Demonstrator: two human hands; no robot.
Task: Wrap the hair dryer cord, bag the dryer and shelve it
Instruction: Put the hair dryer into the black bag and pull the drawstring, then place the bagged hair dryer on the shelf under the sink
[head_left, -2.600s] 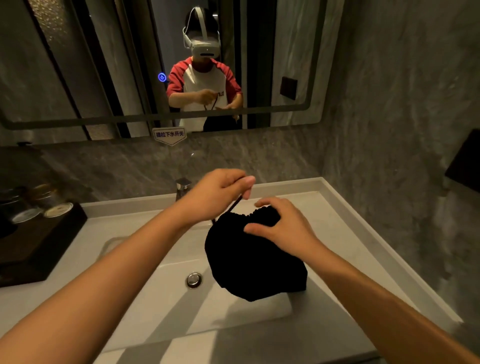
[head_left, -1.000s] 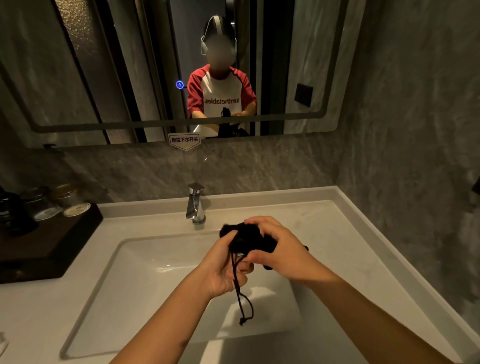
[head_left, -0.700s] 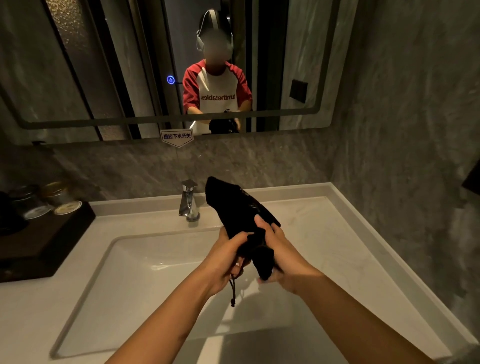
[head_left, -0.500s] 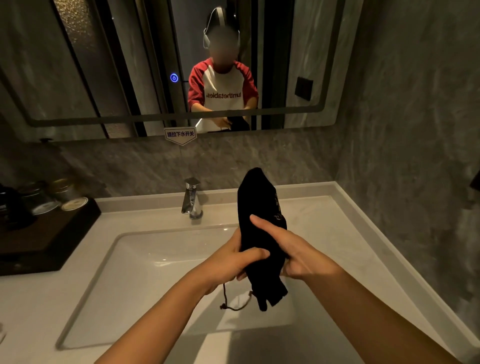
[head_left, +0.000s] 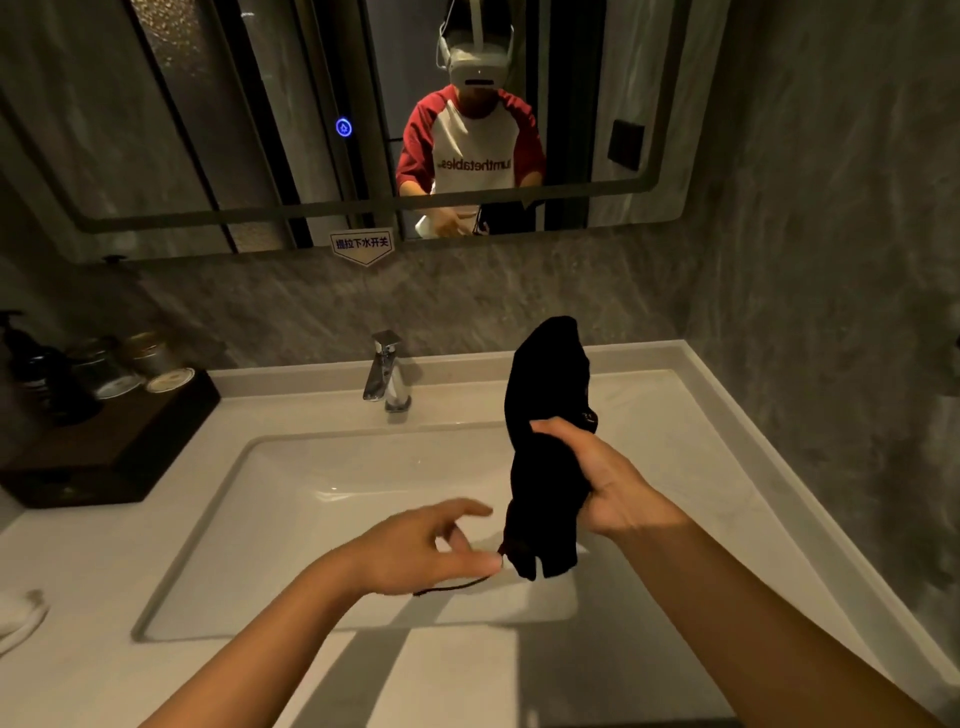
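Note:
A black drawstring bag (head_left: 545, 426) stands upright in the air over the right part of the sink, bulging with something hidden inside. My right hand (head_left: 597, 478) is wrapped around its middle. Its gathered mouth points down. A thin black drawstring (head_left: 457, 586) trails from the mouth to the left. My left hand (head_left: 421, 551) is below and left of the bag, with thumb and fingers pinched on that drawstring. The hair dryer and its cord are not visible.
A white rectangular sink (head_left: 291, 499) lies below my hands, with a chrome faucet (head_left: 387, 374) at its back. A dark wooden tray (head_left: 119, 441) with jars and bottles sits at the left. A mirror (head_left: 260, 104) hangs above, a stone wall stands close on the right.
The bag, first resting on the counter, was lifted and turned mouth down. My left hand has let go of its body and moved down-left, now pinching the drawstring; my right hand keeps its grip.

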